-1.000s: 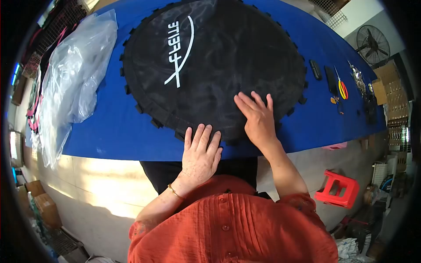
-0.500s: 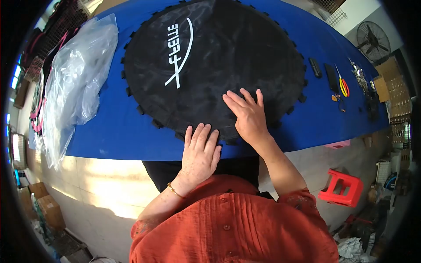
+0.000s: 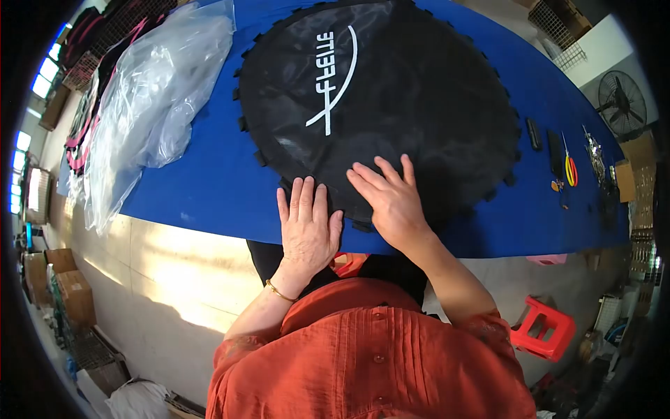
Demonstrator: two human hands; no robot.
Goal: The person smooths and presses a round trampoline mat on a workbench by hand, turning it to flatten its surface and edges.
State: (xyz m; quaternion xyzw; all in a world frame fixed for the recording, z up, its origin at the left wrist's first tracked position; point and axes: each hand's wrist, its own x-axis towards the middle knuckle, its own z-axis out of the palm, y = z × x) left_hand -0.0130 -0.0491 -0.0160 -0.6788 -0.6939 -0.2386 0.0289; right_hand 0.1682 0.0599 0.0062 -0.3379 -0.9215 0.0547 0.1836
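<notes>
A large round black fabric mat [image 3: 412,105], with short black tabs around its rim and a white printed logo [image 3: 331,80], lies flat on the blue-covered table [image 3: 202,181]. It looks like a trampoline mat. My left hand [image 3: 305,227] rests palm down at the near left rim of the mat, its fingers stretched out and pointing away from me. To its right, my right hand [image 3: 394,206] lies on the mat near the close edge with fingers spread. Neither hand grips anything.
Clear plastic sheeting [image 3: 150,105] covers the table's left side. At the right lie a black tool [image 3: 534,134], yellow-and-red-handled pliers [image 3: 571,171] and a pile of metal pieces [image 3: 595,155]. A red stool [image 3: 544,328] stands on the floor; a fan [image 3: 621,103] is behind.
The view has shifted, so table and mat appear further right. Against the mat, both hands have moved left along the near rim, still spread flat.
</notes>
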